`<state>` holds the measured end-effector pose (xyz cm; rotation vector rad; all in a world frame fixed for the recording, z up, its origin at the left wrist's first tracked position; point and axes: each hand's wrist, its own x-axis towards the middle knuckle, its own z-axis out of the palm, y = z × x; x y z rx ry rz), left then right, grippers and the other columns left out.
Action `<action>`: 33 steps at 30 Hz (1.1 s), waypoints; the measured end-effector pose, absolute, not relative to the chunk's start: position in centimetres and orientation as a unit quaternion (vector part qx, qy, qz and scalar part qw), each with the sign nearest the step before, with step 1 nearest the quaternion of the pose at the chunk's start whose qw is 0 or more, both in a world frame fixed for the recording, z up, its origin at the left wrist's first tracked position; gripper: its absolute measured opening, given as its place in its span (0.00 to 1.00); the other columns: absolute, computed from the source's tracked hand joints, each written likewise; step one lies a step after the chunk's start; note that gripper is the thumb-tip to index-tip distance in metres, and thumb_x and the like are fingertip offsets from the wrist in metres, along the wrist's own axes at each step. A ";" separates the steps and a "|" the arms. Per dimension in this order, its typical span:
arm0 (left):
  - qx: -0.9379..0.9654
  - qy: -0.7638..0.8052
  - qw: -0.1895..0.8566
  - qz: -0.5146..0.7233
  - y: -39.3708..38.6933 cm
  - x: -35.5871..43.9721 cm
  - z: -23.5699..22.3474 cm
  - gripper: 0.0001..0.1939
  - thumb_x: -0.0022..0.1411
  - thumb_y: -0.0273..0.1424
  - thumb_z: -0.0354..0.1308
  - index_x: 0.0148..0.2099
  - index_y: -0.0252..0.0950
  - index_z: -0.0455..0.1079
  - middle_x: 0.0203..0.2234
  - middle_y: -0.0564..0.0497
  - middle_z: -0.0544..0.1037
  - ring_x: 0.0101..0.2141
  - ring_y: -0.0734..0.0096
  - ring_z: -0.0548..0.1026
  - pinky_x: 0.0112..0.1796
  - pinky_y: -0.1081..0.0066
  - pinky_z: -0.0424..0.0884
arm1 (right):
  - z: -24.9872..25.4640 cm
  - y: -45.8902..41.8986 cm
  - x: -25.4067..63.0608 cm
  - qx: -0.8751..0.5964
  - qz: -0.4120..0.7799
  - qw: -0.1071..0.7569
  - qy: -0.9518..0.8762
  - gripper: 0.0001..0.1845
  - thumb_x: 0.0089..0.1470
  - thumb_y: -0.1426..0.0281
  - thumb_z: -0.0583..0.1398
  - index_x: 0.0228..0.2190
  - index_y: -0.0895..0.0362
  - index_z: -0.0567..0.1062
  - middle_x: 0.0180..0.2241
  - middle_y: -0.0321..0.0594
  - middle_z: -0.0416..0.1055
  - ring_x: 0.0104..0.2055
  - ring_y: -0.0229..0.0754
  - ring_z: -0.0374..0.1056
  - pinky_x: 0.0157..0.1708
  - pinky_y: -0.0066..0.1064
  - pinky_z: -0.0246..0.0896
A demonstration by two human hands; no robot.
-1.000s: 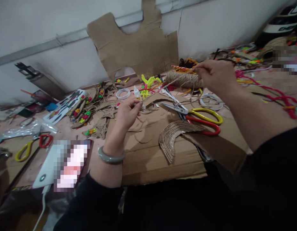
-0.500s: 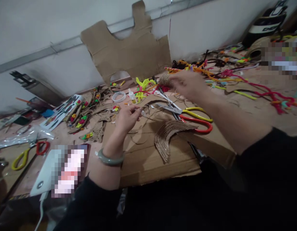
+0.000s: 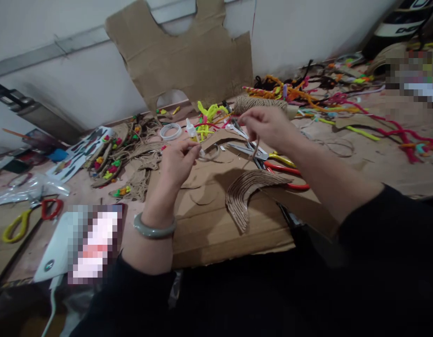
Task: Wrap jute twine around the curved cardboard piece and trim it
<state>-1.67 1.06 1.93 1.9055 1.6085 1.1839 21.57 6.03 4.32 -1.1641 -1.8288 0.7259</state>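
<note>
Step, judged: handling loose twine | twine strand [image 3: 250,158] hangs below right hand [image 3: 267,126], just beyond the curved corded piece [image 3: 237,199] | right: pinched on strand | left hand [image 3: 177,164]: narrow, beyond and left of that piece, contents unclear | next seemingly calls for light, steady fingers
</note>
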 end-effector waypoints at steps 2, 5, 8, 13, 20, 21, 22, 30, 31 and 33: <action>0.715 0.573 0.163 0.365 1.2 -1.9 1.8 0.10 0.56 0.37 0.62 0.27 0.38 0.77 0.17 0.53 0.74 0.20 0.73 0.71 0.23 0.74 0.64 | 5.5 6.1 22.9 -0.478 0.363 0.495 -0.628 0.07 0.59 0.70 0.58 0.29 0.55 0.73 0.19 0.31 0.63 0.22 0.33 0.61 0.27 0.30 0.60; 0.770 0.542 0.123 0.313 0.9 -1.3 1.4 0.15 0.55 0.41 0.63 0.21 0.39 0.74 0.29 0.47 0.80 0.32 0.66 0.76 0.33 0.68 0.69 | 8.0 5.4 25.2 -0.465 0.385 0.628 -0.490 0.10 0.60 0.78 0.54 0.29 0.55 0.70 0.20 0.29 0.64 0.18 0.28 0.58 0.20 0.25 0.55; 0.785 0.513 0.120 0.325 0.0 0.6 1.0 0.14 0.57 0.41 0.62 0.24 0.39 0.75 0.39 0.43 0.81 0.40 0.60 0.76 0.44 0.62 0.70 | 9.5 4.5 27.6 -0.411 0.307 0.712 -0.479 0.12 0.60 0.78 0.54 0.28 0.54 0.71 0.20 0.29 0.66 0.15 0.28 0.56 0.12 0.28 0.38; 0.833 0.455 0.216 0.229 -1.5 4.8 0.0 0.18 0.57 0.39 0.62 0.47 0.36 0.75 0.43 0.40 0.79 0.44 0.53 0.75 0.47 0.56 0.69 | 7.4 3.6 28.6 -0.463 0.319 0.610 -0.559 0.09 0.56 0.81 0.58 0.28 0.59 0.75 0.17 0.28 0.67 0.12 0.25 0.53 0.14 0.26 0.41; 0.818 0.414 0.308 0.253 -1.5 6.0 -0.7 0.21 0.49 0.27 0.65 0.48 0.39 0.74 0.41 0.44 0.78 0.42 0.56 0.74 0.48 0.58 0.68 | 4.6 3.2 26.5 -0.480 0.396 0.507 -0.597 0.07 0.53 0.77 0.60 0.26 0.58 0.75 0.18 0.31 0.68 0.14 0.27 0.55 0.15 0.24 0.49; 0.803 0.423 0.327 0.263 -1.4 5.9 -0.8 0.23 0.48 0.27 0.65 0.49 0.39 0.74 0.39 0.45 0.78 0.40 0.58 0.74 0.45 0.59 0.69 | 4.6 3.3 26.3 -0.476 0.400 0.505 -0.599 0.06 0.53 0.75 0.61 0.25 0.57 0.75 0.18 0.32 0.68 0.14 0.28 0.55 0.15 0.24 0.50; 0.786 0.435 0.349 0.267 -1.3 5.8 -0.8 0.25 0.47 0.27 0.66 0.50 0.38 0.73 0.35 0.46 0.77 0.36 0.60 0.74 0.42 0.61 0.70 | 4.6 3.4 26.2 -0.471 0.403 0.504 -0.602 0.06 0.53 0.74 0.62 0.25 0.56 0.75 0.18 0.32 0.68 0.15 0.28 0.55 0.15 0.24 0.50; 0.616 0.460 0.562 0.306 -0.4 3.3 0.4 0.08 0.46 0.26 0.65 0.33 0.37 0.75 0.25 0.52 0.76 0.25 0.74 0.70 0.27 0.73 0.66 | 4.8 3.9 25.0 -0.422 0.425 0.517 -0.612 0.09 0.50 0.63 0.65 0.25 0.54 0.72 0.19 0.33 0.69 0.15 0.29 0.55 0.13 0.24 0.47; 0.581 0.472 0.569 0.340 -0.2 2.8 0.8 0.09 0.46 0.25 0.66 0.33 0.36 0.75 0.25 0.52 0.76 0.24 0.76 0.70 0.26 0.74 0.66 | 4.9 4.0 24.7 -0.428 0.421 0.521 -0.607 0.10 0.51 0.63 0.64 0.25 0.54 0.71 0.20 0.33 0.69 0.15 0.29 0.55 0.13 0.24 0.47; 0.508 0.487 0.575 0.417 0.1 1.9 1.6 0.11 0.46 0.23 0.65 0.35 0.36 0.75 0.25 0.53 0.76 0.24 0.77 0.71 0.27 0.75 0.67 | 5.1 4.2 24.1 -0.442 0.411 0.530 -0.596 0.10 0.52 0.63 0.63 0.26 0.54 0.69 0.20 0.33 0.68 0.16 0.29 0.55 0.14 0.25 0.47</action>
